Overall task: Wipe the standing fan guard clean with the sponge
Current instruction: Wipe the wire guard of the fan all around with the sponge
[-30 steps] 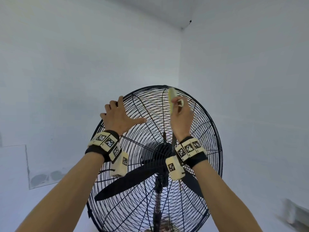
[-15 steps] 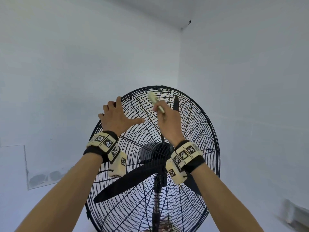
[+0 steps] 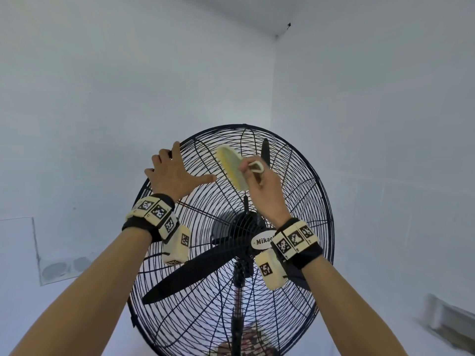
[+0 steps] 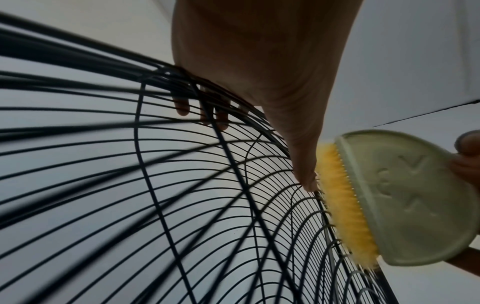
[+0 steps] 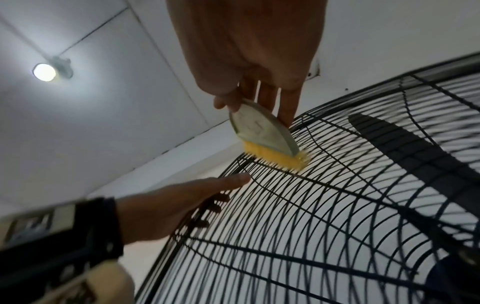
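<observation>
A big black standing fan faces me, and its wire guard (image 3: 305, 183) fills the lower middle of the head view. My left hand (image 3: 171, 168) grips the guard's upper left rim, fingers curled over the wires (image 4: 182, 107) and thumb stretched out toward the sponge. My right hand (image 3: 263, 187) pinches the sponge (image 3: 231, 167), an oval pad with a pale green back (image 4: 405, 197) and yellow bristles (image 5: 275, 158). The bristles press on the guard (image 5: 324, 226) near its top, just right of my left thumb (image 5: 233, 180).
Black blades (image 3: 195, 276) stand still behind the wires, around a motor hub with a white label (image 3: 262, 240). The pole (image 3: 237, 304) runs down to a base on the floor. White walls meet in a corner behind. A ceiling lamp (image 5: 44, 72) shines overhead.
My right hand has swept the sponge leftward and a little down across the top of the guard, toward my left thumb. The left hand has kept its hold on the rim.
</observation>
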`<state>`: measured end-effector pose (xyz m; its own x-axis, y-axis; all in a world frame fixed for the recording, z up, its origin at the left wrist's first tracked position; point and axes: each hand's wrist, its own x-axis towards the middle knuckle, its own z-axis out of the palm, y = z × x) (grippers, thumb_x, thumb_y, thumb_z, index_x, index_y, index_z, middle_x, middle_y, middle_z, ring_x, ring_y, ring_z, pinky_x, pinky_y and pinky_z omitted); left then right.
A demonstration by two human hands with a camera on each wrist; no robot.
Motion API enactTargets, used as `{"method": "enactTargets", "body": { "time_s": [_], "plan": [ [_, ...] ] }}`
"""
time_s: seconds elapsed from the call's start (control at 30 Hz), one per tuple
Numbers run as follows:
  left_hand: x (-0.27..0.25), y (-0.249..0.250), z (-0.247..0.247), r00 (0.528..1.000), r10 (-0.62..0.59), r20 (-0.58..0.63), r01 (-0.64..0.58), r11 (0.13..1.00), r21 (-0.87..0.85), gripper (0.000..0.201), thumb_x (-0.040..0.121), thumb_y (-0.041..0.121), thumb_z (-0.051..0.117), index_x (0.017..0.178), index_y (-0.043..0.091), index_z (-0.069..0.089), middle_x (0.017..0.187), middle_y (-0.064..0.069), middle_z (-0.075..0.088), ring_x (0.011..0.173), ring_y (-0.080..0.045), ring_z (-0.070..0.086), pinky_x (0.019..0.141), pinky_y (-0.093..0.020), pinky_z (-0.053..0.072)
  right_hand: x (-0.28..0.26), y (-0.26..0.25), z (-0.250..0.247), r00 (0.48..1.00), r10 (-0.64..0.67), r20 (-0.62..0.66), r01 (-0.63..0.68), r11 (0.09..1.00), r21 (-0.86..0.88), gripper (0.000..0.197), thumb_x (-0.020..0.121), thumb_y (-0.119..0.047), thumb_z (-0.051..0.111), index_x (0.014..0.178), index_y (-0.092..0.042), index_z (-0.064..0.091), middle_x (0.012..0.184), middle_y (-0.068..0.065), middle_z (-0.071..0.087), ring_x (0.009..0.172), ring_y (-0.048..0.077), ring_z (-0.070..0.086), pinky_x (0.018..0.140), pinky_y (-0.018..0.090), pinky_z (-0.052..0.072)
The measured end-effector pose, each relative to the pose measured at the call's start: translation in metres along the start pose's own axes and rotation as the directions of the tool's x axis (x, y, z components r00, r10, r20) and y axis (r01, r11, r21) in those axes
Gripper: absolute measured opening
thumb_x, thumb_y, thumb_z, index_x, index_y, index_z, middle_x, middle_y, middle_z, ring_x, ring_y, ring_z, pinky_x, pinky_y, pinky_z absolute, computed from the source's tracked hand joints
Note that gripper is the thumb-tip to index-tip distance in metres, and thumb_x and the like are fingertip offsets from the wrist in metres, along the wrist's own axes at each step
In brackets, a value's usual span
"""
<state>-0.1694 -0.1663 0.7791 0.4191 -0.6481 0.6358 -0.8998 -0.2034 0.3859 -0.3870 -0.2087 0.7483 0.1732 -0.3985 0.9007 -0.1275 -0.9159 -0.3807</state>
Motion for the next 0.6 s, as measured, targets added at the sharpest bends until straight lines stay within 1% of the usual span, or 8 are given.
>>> {"method": "enactTargets", "body": {
  "time_s": [0.1, 0.17, 0.3, 0.37, 0.43, 0.47, 0.53, 0.6],
  "plan": [
    [-0.004, 0.001, 0.001, 1.000, 0.019, -0.014, -0.019, 1.000, 0.002, 0.140, 0.058, 0.099, 0.058, 0.163, 0.020, 0.010, 0.157, -0.017, 0.032, 0.143, -0.038, 0.030, 0.109, -0.063, 0.033, 0.003, 0.008, -0.006, 0.939, 0.108, -0.326, -0.114, 0.993, 0.000, 0.010, 0.108, -0.021, 0.053, 0.102, -0.023, 0.061, 0.097, -0.013, 0.068, 0.074, -0.006, 0.064, 0.048, 0.019, 0.048],
    [-0.004, 0.000, 0.001, 1.000, 0.021, -0.014, -0.021, 1.000, 0.002, 0.139, 0.058, 0.099, 0.058, 0.163, 0.020, 0.010, 0.157, -0.016, 0.031, 0.143, -0.038, 0.029, 0.109, -0.063, 0.033, 0.004, 0.017, -0.003, 0.893, 0.072, -0.445, -0.143, 0.981, -0.130, 0.011, 0.108, -0.020, 0.052, 0.104, -0.020, 0.063, 0.082, -0.015, 0.065, 0.060, 0.003, 0.062, 0.041, 0.028, 0.043],
    [-0.002, -0.001, 0.001, 1.000, 0.004, -0.017, -0.004, 1.000, 0.010, 0.139, 0.058, 0.099, 0.057, 0.163, 0.020, 0.010, 0.158, -0.016, 0.031, 0.144, -0.038, 0.029, 0.109, -0.063, 0.033, -0.004, 0.008, 0.013, 0.994, -0.042, -0.102, 0.023, 0.983, -0.182, 0.013, 0.106, -0.016, 0.055, 0.107, -0.025, 0.063, 0.084, -0.012, 0.065, 0.053, 0.004, 0.058, 0.039, 0.018, 0.039],
    [-0.002, -0.002, 0.001, 1.000, -0.005, -0.010, 0.005, 1.000, 0.003, 0.139, 0.058, 0.098, 0.059, 0.163, 0.020, 0.010, 0.158, -0.017, 0.030, 0.145, -0.038, 0.029, 0.110, -0.063, 0.032, -0.004, 0.002, 0.011, 0.998, -0.049, 0.027, 0.051, 0.992, -0.119, 0.015, 0.106, -0.017, 0.054, 0.107, -0.029, 0.062, 0.100, -0.006, 0.070, 0.068, 0.007, 0.067, 0.047, 0.022, 0.053],
    [-0.002, -0.003, 0.001, 1.000, -0.001, -0.012, 0.001, 1.000, 0.004, 0.139, 0.058, 0.099, 0.057, 0.162, 0.020, 0.010, 0.158, -0.017, 0.030, 0.144, -0.039, 0.029, 0.110, -0.064, 0.032, -0.001, 0.002, 0.005, 0.999, 0.029, -0.044, -0.031, 0.998, -0.052, 0.010, 0.107, -0.018, 0.054, 0.107, -0.025, 0.062, 0.109, -0.004, 0.070, 0.084, 0.011, 0.071, 0.059, 0.031, 0.062],
    [-0.003, -0.004, 0.001, 1.000, 0.004, -0.015, -0.004, 1.000, 0.008, 0.140, 0.057, 0.099, 0.056, 0.163, 0.020, 0.010, 0.158, -0.017, 0.031, 0.144, -0.039, 0.029, 0.109, -0.064, 0.032, 0.000, 0.005, 0.000, 0.985, 0.074, -0.154, -0.080, 0.996, -0.037, 0.009, 0.107, -0.020, 0.054, 0.107, -0.023, 0.062, 0.104, -0.009, 0.068, 0.083, 0.008, 0.070, 0.060, 0.032, 0.063],
    [-0.004, -0.004, 0.002, 1.000, 0.008, -0.025, -0.007, 1.000, 0.009, 0.140, 0.057, 0.100, 0.055, 0.163, 0.020, 0.010, 0.158, -0.017, 0.031, 0.144, -0.039, 0.029, 0.109, -0.064, 0.032, 0.001, 0.014, -0.005, 0.913, 0.085, -0.400, -0.133, 0.987, -0.095, 0.010, 0.107, -0.019, 0.053, 0.106, -0.020, 0.064, 0.090, -0.019, 0.065, 0.067, 0.001, 0.064, 0.052, 0.022, 0.056],
    [-0.005, -0.003, 0.002, 0.999, 0.011, -0.034, -0.010, 1.000, 0.018, 0.137, 0.059, 0.099, 0.055, 0.163, 0.022, 0.009, 0.158, -0.018, 0.030, 0.144, -0.040, 0.028, 0.109, -0.064, 0.032, -0.003, 0.018, -0.002, 0.904, 0.029, -0.427, -0.121, 0.974, -0.189, 0.011, 0.106, -0.016, 0.053, 0.106, -0.016, 0.064, 0.084, -0.013, 0.068, 0.053, 0.001, 0.056, 0.042, 0.015, 0.042]
  ]
}}
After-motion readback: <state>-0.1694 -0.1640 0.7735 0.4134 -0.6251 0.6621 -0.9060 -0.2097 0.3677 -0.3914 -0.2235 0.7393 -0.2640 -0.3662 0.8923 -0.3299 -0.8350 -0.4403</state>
